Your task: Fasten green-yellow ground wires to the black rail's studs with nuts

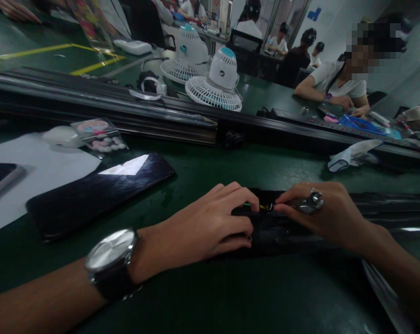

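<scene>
My right hand (330, 213) is closed around a small silver open-ended wrench (309, 203), its jaw end standing out above the fingers. Thumb and forefinger meet beside a small dark fitting with a bright spot (270, 207). A thin green-and-yellow wire (262, 207) runs from that fitting under the bent forefinger of my left hand (220, 220). The left thumb is hidden, and the other left fingers curl onto a long black bar or strip (275, 236). This black piece lies under both hands and continues to the right.
Left of my hands lie a dark phone-like slab (101, 199), white paper (32, 162) and a small packet (101, 134). Long metal rails (101, 111) cross behind. Two white fans (215, 83) stand beyond. A glove (354, 155) lies at right; a person (338, 83) sits opposite.
</scene>
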Demonstrator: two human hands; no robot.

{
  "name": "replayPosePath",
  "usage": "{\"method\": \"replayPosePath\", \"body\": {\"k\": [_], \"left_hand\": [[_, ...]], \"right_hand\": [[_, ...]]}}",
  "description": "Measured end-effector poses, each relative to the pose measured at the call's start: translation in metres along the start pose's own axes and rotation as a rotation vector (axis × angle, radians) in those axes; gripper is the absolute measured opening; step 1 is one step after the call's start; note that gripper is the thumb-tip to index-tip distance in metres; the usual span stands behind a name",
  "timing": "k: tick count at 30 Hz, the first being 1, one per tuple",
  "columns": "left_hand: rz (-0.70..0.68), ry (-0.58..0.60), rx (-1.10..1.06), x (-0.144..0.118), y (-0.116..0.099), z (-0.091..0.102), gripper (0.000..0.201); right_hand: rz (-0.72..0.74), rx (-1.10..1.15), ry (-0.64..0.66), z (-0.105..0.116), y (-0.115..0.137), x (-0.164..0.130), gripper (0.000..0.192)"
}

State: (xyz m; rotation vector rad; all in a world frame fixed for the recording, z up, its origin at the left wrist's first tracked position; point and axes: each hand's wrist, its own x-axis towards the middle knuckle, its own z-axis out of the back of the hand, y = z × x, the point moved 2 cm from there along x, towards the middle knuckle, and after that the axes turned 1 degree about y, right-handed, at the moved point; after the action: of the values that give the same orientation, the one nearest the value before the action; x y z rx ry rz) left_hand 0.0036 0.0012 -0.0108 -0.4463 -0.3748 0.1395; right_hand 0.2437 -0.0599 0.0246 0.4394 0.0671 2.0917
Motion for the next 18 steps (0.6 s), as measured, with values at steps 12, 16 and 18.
{"method": "replayPosePath", "body": {"k": [12, 16, 18], "left_hand": [[-0.019, -0.017, -0.062, 0.001, 0.003, 0.004, 0.016], [-0.026, 0.037, -0.013, 0.001, 0.001, 0.002, 0.011], [-0.02, 0.041, 0.0, 0.002, 0.0, 0.001, 0.01]], "right_hand": [[-0.037, 0.014, -0.043, 0.013, -0.004, 0.001, 0.009], [-0.018, -0.005, -0.063, 0.004, -0.002, 0.0, 0.01], [-0.012, -0.012, -0.067, 0.001, -0.002, -0.001, 0.011]]}}
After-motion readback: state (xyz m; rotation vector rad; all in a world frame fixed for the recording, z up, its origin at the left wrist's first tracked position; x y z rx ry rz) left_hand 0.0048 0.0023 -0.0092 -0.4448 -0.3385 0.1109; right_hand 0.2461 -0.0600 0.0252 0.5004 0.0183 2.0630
